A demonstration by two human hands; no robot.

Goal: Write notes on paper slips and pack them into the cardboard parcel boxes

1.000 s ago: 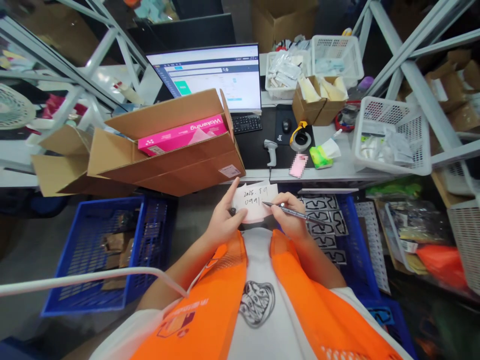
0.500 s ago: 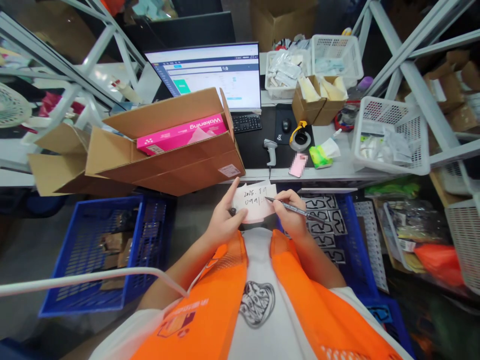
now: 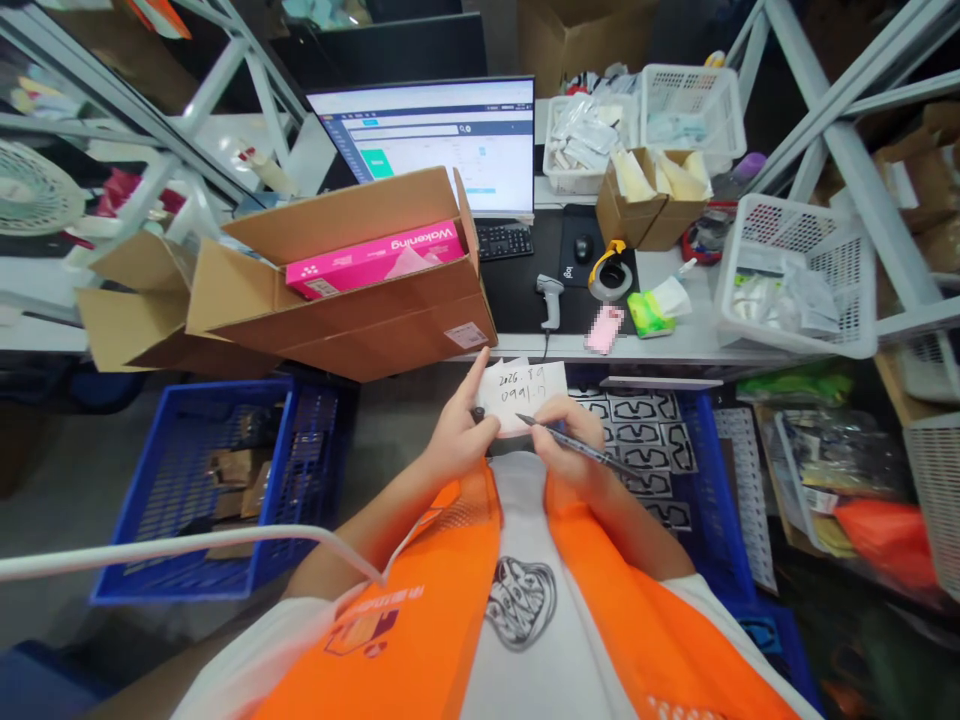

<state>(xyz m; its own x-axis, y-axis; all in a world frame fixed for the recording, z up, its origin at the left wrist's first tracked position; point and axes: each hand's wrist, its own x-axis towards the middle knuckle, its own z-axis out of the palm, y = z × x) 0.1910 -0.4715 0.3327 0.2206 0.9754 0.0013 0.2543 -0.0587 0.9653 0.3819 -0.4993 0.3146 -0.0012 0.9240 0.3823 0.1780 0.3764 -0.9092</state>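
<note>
In the head view, the person's forearms reach forward over an orange vest point(image 3: 420, 640), elbows bent out, and the hands meet in front of the chest. The left hand point(image 3: 461, 430) is turned inward, its thumb laid over the edge of the paper slips point(image 3: 525, 392) and its index finger stretched away along their left side; these fingers grip the slips. A small dark piece point(image 3: 478, 413) sits beside the thumb, perhaps a pen cap, though it's too small for me to be sure. The right hand point(image 3: 568, 438) curls its fingers round a dark pen point(image 3: 581, 447), slanting down to the left with its tip by the slips' near part.

The slips are white, loosely stacked, with uneven far edges and two handwritten lines on top. They're just short of the near edge of the bench point(image 3: 675, 347), right of an open cardboard box point(image 3: 360, 330).
</note>
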